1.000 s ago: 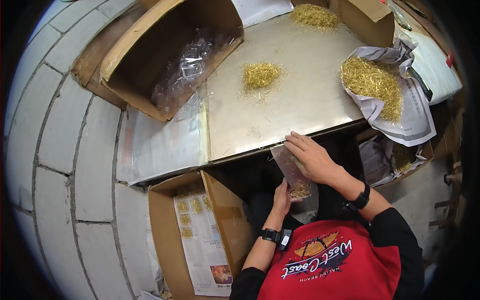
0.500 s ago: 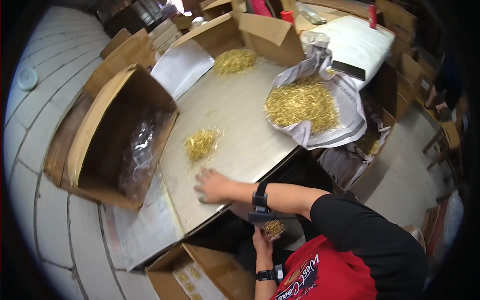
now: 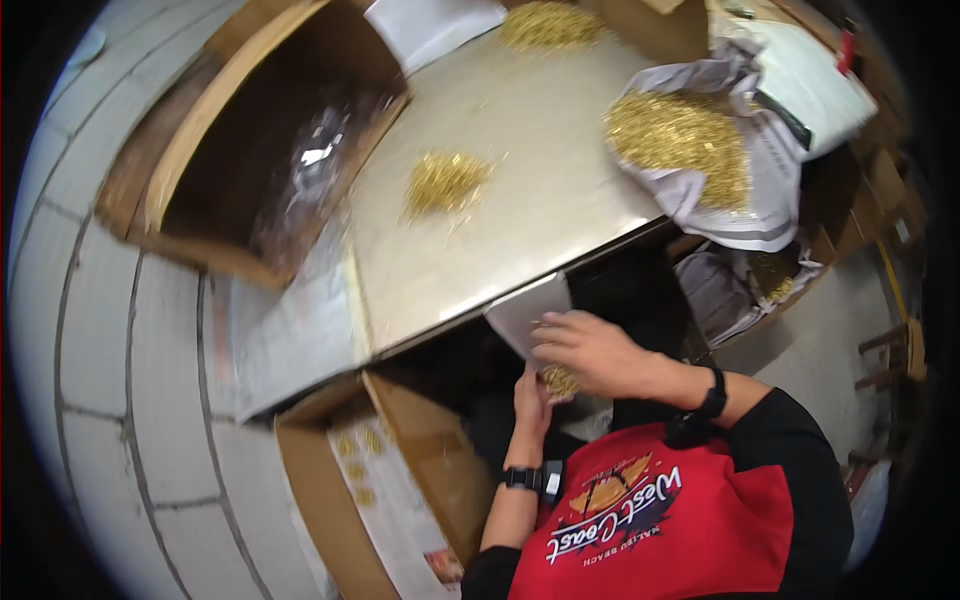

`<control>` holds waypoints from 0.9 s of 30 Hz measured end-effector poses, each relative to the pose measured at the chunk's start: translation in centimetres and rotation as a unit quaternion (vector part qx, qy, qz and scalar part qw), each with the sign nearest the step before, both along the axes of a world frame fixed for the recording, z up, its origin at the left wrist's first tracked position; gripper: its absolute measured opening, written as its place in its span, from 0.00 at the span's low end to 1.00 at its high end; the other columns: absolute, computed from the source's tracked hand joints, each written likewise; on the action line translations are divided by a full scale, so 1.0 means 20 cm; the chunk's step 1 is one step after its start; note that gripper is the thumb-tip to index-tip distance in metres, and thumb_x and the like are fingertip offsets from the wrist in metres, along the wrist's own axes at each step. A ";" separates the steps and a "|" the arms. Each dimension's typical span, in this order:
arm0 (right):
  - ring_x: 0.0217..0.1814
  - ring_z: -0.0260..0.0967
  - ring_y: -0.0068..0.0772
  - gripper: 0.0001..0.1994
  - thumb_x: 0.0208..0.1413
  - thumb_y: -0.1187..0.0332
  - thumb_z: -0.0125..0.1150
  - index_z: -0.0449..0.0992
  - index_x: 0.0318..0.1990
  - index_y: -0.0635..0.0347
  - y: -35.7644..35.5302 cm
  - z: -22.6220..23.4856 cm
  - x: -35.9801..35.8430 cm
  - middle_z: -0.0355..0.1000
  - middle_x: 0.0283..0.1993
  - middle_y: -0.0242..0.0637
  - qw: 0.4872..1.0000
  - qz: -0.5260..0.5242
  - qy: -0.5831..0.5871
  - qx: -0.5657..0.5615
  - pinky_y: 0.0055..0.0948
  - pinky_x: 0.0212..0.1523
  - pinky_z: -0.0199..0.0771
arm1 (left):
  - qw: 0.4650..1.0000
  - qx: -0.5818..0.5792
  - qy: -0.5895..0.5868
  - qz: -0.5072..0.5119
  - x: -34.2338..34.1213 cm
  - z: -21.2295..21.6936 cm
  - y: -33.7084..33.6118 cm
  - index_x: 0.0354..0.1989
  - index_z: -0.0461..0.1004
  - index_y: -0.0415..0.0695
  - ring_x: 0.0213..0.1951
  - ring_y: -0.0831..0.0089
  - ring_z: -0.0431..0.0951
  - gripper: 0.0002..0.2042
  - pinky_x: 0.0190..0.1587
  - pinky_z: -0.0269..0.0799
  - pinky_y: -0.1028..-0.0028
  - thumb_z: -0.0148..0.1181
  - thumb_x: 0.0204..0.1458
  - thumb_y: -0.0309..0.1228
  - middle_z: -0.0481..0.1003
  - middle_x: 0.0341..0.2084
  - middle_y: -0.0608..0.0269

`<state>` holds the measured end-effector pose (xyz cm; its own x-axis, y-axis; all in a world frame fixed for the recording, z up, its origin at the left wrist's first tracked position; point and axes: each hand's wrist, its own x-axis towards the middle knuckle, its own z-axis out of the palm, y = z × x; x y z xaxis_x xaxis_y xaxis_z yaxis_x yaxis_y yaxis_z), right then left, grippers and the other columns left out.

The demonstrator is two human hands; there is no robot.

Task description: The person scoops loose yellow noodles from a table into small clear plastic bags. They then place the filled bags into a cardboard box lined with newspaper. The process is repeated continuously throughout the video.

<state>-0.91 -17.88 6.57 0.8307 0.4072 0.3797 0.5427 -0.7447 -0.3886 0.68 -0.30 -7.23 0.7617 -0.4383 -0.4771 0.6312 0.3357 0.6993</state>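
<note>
My left hand (image 3: 531,405) is closed around a small container full of gold pieces (image 3: 559,382), below the table's front edge. The container's exact kind is hard to make out. A pale flat sheet (image 3: 528,312) slopes from the table edge down toward it. Over this sheet lies my right hand (image 3: 588,350), its fingers stretched out and a few gold bits at their tips. On the table (image 3: 520,200) sits a small pile of thin gold pieces (image 3: 445,183), away from both hands.
A white sack (image 3: 770,190) holds a large heap of gold pieces, with another gold pile (image 3: 550,25) at the back. On the left, a cardboard box (image 3: 230,160) lies on its side with clear plastic inside. Below the table stands an open carton (image 3: 425,440) with packed gold sets.
My right hand has come off the tabletop, back to the sheet and container at the table's edge. My left hand still holds the container. The view has shifted downward.
</note>
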 end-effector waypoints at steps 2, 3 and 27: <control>0.51 0.68 0.45 0.16 0.40 0.77 0.57 0.74 0.42 0.60 -0.06 -0.02 -0.06 0.71 0.46 0.44 0.992 -0.052 0.044 0.102 0.38 0.51 0.69 | 1.000 -0.007 0.017 -0.012 -0.01 0.00 0.00 0.51 0.64 0.38 0.33 0.67 0.79 0.24 0.24 0.78 0.70 0.40 0.60 0.48 0.74 0.38 0.55; 0.50 0.68 0.47 0.18 0.40 0.81 0.54 0.73 0.43 0.63 -0.09 -0.05 -0.06 0.71 0.45 0.47 0.987 -0.061 0.076 0.127 0.37 0.48 0.72 | 0.999 -0.016 0.024 -0.020 -0.01 0.01 0.02 0.51 0.63 0.38 0.34 0.67 0.79 0.24 0.24 0.79 0.70 0.39 0.60 0.49 0.74 0.38 0.55; 0.49 0.70 0.48 0.24 0.55 0.66 0.56 0.61 0.58 0.67 0.00 0.13 0.76 0.69 0.48 0.57 0.937 -0.225 0.051 0.261 0.35 0.48 0.70 | 0.994 0.008 0.046 -0.096 -0.03 -0.24 0.18 0.42 0.68 0.37 0.32 0.67 0.79 0.10 0.25 0.78 0.71 0.49 0.57 0.29 0.75 0.35 0.54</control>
